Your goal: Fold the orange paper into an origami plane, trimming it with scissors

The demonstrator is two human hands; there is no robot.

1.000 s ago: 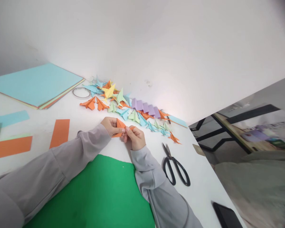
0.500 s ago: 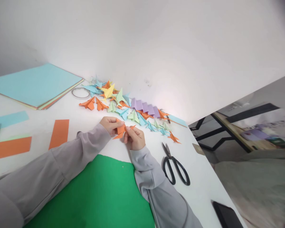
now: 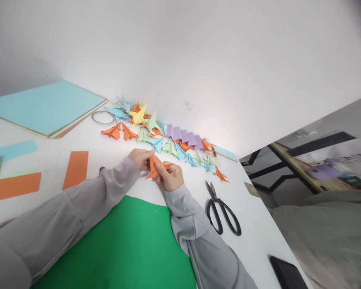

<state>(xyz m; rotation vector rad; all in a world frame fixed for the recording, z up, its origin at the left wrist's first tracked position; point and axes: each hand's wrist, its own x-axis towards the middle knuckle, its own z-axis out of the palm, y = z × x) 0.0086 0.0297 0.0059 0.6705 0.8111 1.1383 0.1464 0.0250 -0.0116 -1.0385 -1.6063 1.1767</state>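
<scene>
Between my two hands is a small folded orange paper piece (image 3: 153, 165) with pointed ends, held just above the white table. My left hand (image 3: 140, 158) pinches its left side near the top. My right hand (image 3: 172, 175) grips the right side, thumb lying on the paper and fingers tucked behind. Parts of the piece are hidden under the fingers. Just beyond my hands lie several folded paper figures (image 3: 169, 147) in orange, green, blue and yellow, with a purple pleated strip (image 3: 185, 137) among them.
Black-handled scissors (image 3: 222, 212) lie right of my right arm, and a dark phone (image 3: 287, 273) is near the table's right edge. A green sheet (image 3: 123, 245) is under my forearms. Orange strips (image 3: 75, 169), a wire ring (image 3: 103, 117) and stacked coloured sheets (image 3: 48, 108) are at left.
My right thumb has slid further across the orange paper piece, and my left fingers have shifted on its upper edge. More of the piece's front now shows. Other things lie as before.
</scene>
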